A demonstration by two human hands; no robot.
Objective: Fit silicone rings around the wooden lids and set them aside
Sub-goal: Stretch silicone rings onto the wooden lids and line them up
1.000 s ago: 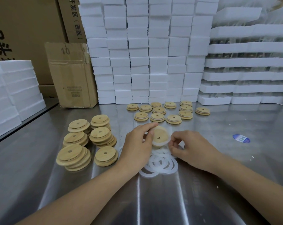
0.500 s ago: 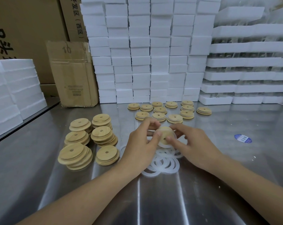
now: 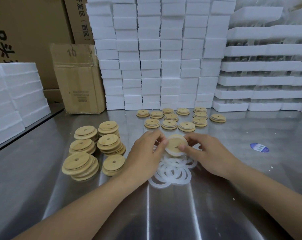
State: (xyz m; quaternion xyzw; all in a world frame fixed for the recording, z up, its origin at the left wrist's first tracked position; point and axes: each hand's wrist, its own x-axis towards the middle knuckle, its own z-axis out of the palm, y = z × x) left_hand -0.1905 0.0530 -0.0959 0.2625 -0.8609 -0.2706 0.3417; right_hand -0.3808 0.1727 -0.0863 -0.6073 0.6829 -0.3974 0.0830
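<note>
A round wooden lid (image 3: 174, 142) with a centre hole is held above the steel table between both hands, a white silicone ring around its rim. My left hand (image 3: 146, 151) pinches the lid's left edge. My right hand (image 3: 204, 151) grips the right edge, thumb pressing on the lid's face. Beneath lies a loose heap of white silicone rings (image 3: 172, 172). Several stacks of bare wooden lids (image 3: 94, 149) stand to the left. Several ringed lids (image 3: 179, 118) lie in rows farther back.
Stacks of white foam blocks (image 3: 157, 54) wall off the back; foam trays (image 3: 268, 80) rise at back right and more foam (image 3: 17, 94) at left. A cardboard box (image 3: 77, 78) stands back left. A blue sticker (image 3: 259, 147) lies on the steel table (image 3: 216, 196).
My right hand came up from the ring heap to the lid and now grips its right edge. The lid has risen slightly and both hands hold it.
</note>
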